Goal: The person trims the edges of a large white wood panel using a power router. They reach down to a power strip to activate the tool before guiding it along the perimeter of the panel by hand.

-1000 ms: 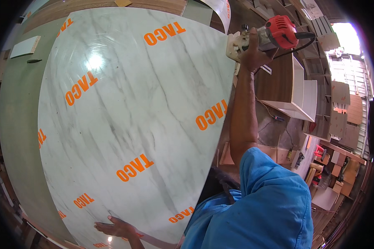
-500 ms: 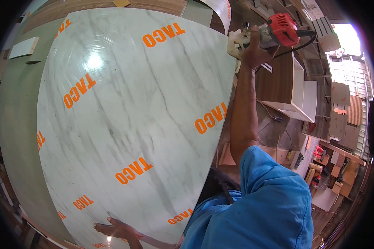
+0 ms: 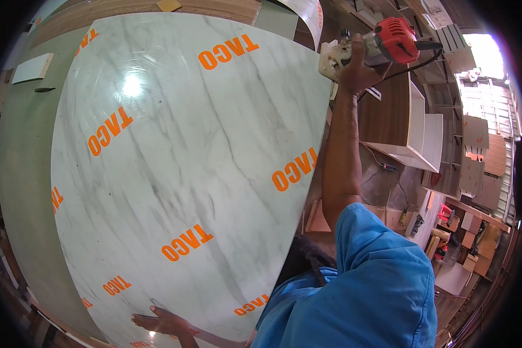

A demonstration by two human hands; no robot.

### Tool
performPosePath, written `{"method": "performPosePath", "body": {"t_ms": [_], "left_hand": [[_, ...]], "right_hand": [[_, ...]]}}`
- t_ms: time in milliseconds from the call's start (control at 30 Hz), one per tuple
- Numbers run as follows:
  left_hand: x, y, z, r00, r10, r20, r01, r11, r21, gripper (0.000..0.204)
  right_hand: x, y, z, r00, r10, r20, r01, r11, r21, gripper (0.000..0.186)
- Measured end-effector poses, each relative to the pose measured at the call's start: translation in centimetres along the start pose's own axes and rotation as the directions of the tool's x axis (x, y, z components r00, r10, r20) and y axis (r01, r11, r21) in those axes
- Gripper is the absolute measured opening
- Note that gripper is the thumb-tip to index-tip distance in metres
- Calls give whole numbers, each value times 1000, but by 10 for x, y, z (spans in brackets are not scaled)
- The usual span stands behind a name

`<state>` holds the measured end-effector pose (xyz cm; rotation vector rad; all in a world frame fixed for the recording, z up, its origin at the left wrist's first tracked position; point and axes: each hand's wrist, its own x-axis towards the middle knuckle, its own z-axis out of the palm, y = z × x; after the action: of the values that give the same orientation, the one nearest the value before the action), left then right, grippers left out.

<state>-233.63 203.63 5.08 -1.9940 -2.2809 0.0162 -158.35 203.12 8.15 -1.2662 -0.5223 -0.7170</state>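
A large sheet (image 3: 185, 174) with a grey-veined white marble look lies flat, with a glossy face bearing orange printing. My right hand (image 3: 359, 72) is closed round the body of a trim router (image 3: 395, 42) with a red motor housing. Its pale base sits at the sheet's far right corner; the cutting bit is hidden. Toward the near end, my left hand (image 3: 165, 322) rests flat on the sheet, its fingers stretched out to the left and holding nothing.
Under the sheet is a greenish board (image 3: 26, 145), on which lies a small white offcut (image 3: 32, 68). A curled sheet (image 3: 304, 14) stands beyond the far edge. To the right are a brown cabinet carcass (image 3: 388, 110), cords on the floor and several wood scraps (image 3: 475, 238).
The sheet appears slightly lower in the picture. The router stays at the far right corner with my right hand round it, and my left hand has hardly moved.
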Motion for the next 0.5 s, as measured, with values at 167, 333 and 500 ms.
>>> {"method": "performPosePath", "body": {"t_ms": [167,333,500], "left_hand": [[1,0,1,1000,-14,19,14,1000,-7,81],[-2,5,0,1000,5,-3,-5,1000,9,79],[-9,5,0,999,-32,5,32,998,-46,77]], "right_hand": [[1,4,2,999,-34,21,35,999,-23,61],[10,11,-4,998,-63,-2,63,997,-49,61],[15,34,1,997,-71,3,71,997,-15,64]]}}
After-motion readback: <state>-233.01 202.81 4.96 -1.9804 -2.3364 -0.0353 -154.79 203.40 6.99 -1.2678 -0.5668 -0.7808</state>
